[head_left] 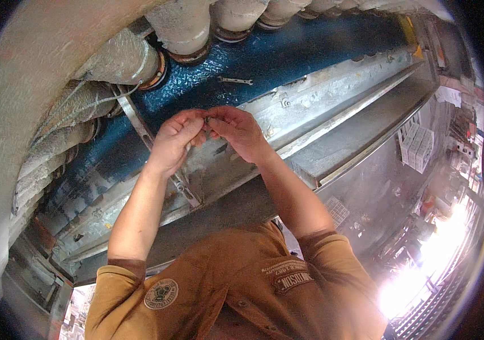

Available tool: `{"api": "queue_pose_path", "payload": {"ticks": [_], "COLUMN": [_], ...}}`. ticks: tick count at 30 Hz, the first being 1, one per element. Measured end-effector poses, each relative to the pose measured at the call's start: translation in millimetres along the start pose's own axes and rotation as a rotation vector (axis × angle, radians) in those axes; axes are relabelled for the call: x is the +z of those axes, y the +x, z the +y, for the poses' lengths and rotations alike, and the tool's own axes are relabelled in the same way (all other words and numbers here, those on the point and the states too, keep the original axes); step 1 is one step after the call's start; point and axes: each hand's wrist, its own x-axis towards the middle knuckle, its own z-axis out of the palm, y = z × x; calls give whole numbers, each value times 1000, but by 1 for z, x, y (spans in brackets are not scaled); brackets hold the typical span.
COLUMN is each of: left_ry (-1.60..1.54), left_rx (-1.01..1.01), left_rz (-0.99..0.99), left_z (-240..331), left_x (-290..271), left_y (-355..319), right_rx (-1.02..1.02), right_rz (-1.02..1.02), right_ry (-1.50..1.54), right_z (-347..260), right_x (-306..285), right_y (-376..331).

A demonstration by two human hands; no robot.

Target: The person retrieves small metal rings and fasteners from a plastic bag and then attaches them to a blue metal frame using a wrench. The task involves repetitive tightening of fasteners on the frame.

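Observation:
My left hand (175, 139) and my right hand (237, 131) meet at the middle of the view, thumbs and fingers pinched together. Between the fingertips shows a small dark metal piece (207, 120), too small and covered to tell its kind. Beyond my hands an open-ended wrench (235, 81) lies on the blue metal surface (287, 59). Left of my left hand, a slotted metal bar (134, 116) runs down behind that wrist to the near ledge.
Thick wrapped pipes (182, 28) line the far and left sides. A pale metal ledge (332, 93) with a bolt (285, 103) crosses under my forearms. A steel channel (366, 127) runs along it. Far below at right are a stack of pale blocks (417, 147) and bright glare.

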Motion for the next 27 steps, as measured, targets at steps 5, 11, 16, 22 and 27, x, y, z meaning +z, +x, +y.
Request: {"api": "queue_pose_path", "payload": {"ticks": [5,11,16,22,27], "left_ry": [-59,-113,-101,95,255], "left_rx": [-99,-148,-70,20,60], "left_rz": [-66,-81,-87,-63,-76], "left_z": [-4,-9,-10,-2,-4], "left_x": [4,12,22,31,34], "left_y": [-14,-28,-36,-45,-45], "right_rx": [-216,-427,-671,-599,-450], "right_rz": [49,90,249,263,268], "right_ry": [-294,-694,-745,-705,-441], "right_z": [14,-2,1,-2,10], "right_x": [-4,4,13,17,11], "right_y": [-18,-34,-48,-60,-64]}}
